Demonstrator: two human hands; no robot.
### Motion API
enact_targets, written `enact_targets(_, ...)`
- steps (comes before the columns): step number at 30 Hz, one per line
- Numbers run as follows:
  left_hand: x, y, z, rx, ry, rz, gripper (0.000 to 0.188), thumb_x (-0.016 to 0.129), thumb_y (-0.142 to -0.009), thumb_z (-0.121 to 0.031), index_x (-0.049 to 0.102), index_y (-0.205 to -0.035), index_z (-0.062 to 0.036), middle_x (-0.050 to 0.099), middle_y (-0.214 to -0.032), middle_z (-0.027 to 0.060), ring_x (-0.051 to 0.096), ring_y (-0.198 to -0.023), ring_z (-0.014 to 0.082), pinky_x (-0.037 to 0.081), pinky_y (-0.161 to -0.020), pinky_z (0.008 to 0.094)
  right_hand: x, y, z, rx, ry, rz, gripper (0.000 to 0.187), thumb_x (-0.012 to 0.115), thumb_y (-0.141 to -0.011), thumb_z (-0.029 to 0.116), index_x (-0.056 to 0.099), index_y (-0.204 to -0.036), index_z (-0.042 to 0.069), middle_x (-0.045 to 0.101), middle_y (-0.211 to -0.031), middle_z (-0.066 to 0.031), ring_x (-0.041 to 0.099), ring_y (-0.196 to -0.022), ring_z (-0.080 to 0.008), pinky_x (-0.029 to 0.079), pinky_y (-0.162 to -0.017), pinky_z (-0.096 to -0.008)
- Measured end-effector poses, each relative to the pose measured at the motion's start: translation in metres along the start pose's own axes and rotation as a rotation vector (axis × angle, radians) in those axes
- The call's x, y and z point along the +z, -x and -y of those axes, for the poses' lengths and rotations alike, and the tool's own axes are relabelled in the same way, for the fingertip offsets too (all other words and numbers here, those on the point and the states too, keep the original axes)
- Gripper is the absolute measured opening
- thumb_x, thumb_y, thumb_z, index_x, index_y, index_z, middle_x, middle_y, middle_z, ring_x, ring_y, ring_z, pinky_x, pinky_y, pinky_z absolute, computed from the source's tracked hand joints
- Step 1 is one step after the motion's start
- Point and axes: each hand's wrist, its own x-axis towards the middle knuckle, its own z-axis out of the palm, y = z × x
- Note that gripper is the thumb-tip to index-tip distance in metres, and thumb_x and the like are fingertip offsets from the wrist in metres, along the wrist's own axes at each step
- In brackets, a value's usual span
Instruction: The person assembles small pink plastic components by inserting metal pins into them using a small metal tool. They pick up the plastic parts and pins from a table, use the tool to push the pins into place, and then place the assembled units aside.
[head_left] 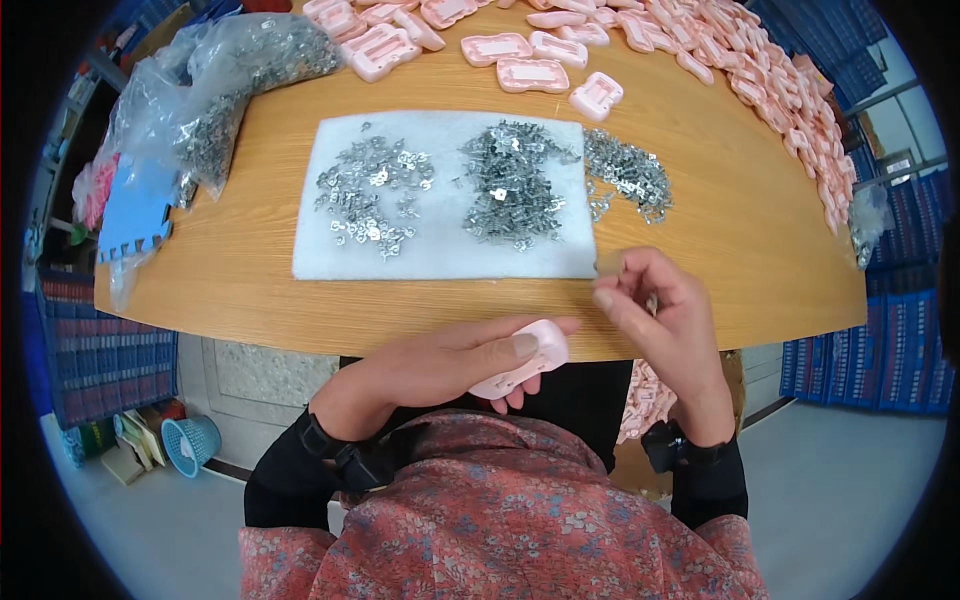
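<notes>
A pink plastic shell (545,346) rests in my left hand (455,358), gripped between thumb and fingers just off the table's front edge. My right hand (660,305) is raised to the right of it, by the near right corner of a white foam sheet (450,262). Its thumb and forefinger are pinched together; what sits between them is too small to make out. On the foam lie two piles of small metal pieces, a loose left pile (375,190) and a denser right pile (515,185). Another metal heap (630,172) spills beyond the foam's right edge.
Several pink shells (532,75) lie along the far side, with a big heap (740,80) at the far right. Clear plastic bags of metal pieces (215,100) and a blue foam mat (135,210) occupy the left. A cardboard box with pink parts (650,405) stands below the edge.
</notes>
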Motion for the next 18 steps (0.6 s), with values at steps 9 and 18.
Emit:
enact_targets(9, -0.009, 0.031, 0.009, 0.117, 0.305, -0.143, 0.041, 0.04, -0.102, -0.031, 0.044, -0.137, -0.0088, 0.06, -0.098, 0.0068, 0.061, -0.081, 0.0137, 0.052, -0.076, 0.0272, -0.007, -0.063, -0.015, -0.05, 0.497, -0.175, 0.017, 0.069, -0.083, 0.004, 0.064, -0.099, 0.002, 0.066, -0.081, -0.0102, 0.064, -0.072, -0.0175, 0.051, -0.067, -0.0302)
enact_targets(18, -0.016, 0.02, 0.007, 0.245, 0.275, -0.222, 0.05, 0.056, -0.095, -0.026, 0.044, -0.138, -0.003, 0.061, -0.093, 0.009, 0.062, -0.077, 0.0167, 0.05, -0.07, 0.0284, -0.009, -0.067, -0.037, -0.023, 0.469, -0.136, 0.012, 0.071, -0.081, 0.004, 0.066, -0.092, 0.002, 0.066, -0.081, -0.0117, 0.064, -0.069, -0.0225, 0.051, -0.065, -0.0324)
